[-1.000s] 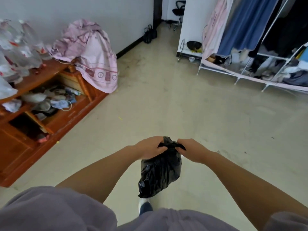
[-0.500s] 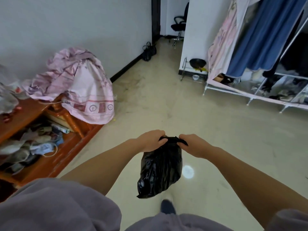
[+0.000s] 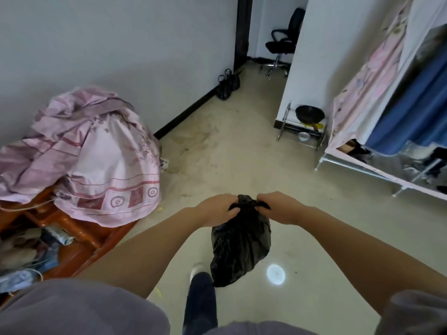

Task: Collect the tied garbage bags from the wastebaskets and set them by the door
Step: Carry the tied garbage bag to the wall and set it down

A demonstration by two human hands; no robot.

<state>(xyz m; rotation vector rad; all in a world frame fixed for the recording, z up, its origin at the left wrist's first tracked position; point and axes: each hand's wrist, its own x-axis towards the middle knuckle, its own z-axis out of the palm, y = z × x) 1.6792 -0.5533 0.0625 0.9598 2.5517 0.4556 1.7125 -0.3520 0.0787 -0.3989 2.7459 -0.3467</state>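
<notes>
A small black garbage bag [image 3: 240, 240] hangs in front of me above the floor. My left hand [image 3: 217, 209] grips the left side of its gathered top, and my right hand [image 3: 278, 207] grips the right side. Both fists are closed on the plastic, close together. Far ahead, two other black tied bags [image 3: 227, 84] sit on the floor against the left wall beside the dark door frame [image 3: 242, 30].
A low wooden shelf unit [image 3: 79, 240] with a heap of pink cloth [image 3: 96, 160] stands at left. A fabric wardrobe rack [image 3: 387, 131] lines the right side, with a small metal rack holding a black pan [image 3: 309, 114] beside it. An office chair [image 3: 281, 44] stands beyond the doorway.
I have walked forward along the floor toward the doorway, carrying the bag; the shelf and pink cloth have slid nearer and leftward. Both hands keep their grip.
</notes>
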